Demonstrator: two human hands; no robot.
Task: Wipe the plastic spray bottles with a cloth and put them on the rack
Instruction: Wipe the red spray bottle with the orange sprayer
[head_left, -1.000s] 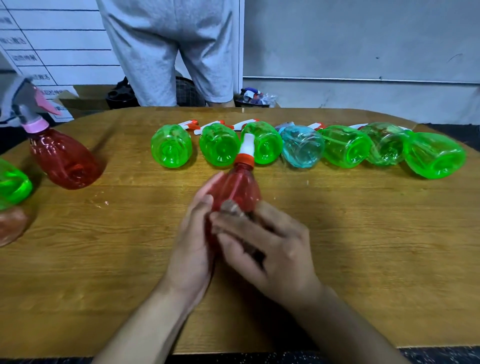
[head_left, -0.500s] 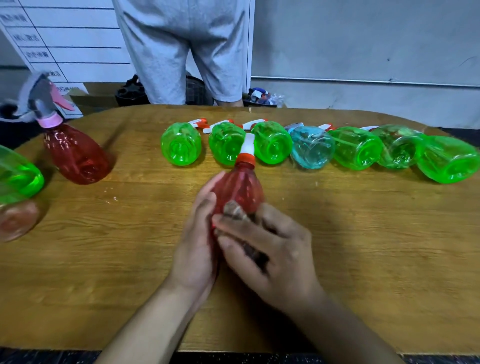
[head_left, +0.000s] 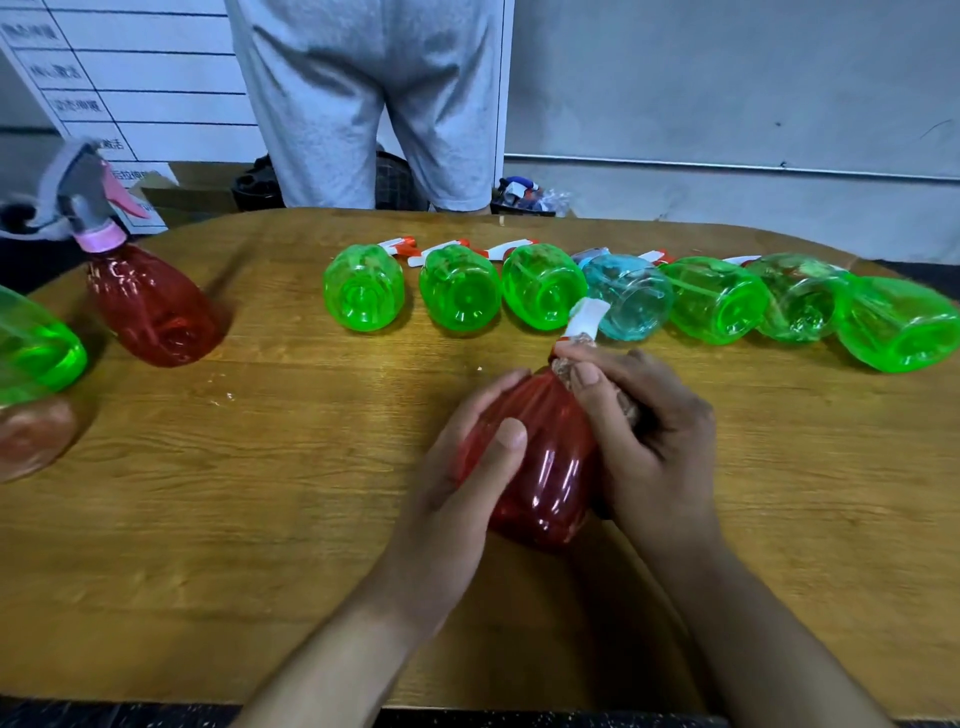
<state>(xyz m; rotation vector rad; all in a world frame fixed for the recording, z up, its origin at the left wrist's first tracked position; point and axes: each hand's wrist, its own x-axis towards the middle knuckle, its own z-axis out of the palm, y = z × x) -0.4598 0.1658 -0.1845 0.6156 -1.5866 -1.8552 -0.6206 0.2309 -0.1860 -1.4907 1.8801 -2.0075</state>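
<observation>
Red spray bottle (head_left: 540, 457) held above the wooden surface (head_left: 260, 519), near its front middle, tilted with white nozzle pointing away and slightly right. Left hand (head_left: 457, 488) wrapped round the bottle's left side, thumb across the front. Right hand (head_left: 649, 431) curled round the neck and right shoulder, pressing a brownish cloth (head_left: 571, 364) against the bottle just under the nozzle. Behind, lying in a row with bases toward the camera: three green bottles (head_left: 457, 288), one pale blue bottle (head_left: 631, 296), three more green ones (head_left: 717, 299). At far left, another red bottle (head_left: 150, 306) with grey trigger head, beside a green bottle (head_left: 36, 348) cut off by the edge. Across the surface, a person in grey shorts (head_left: 363, 93).
</observation>
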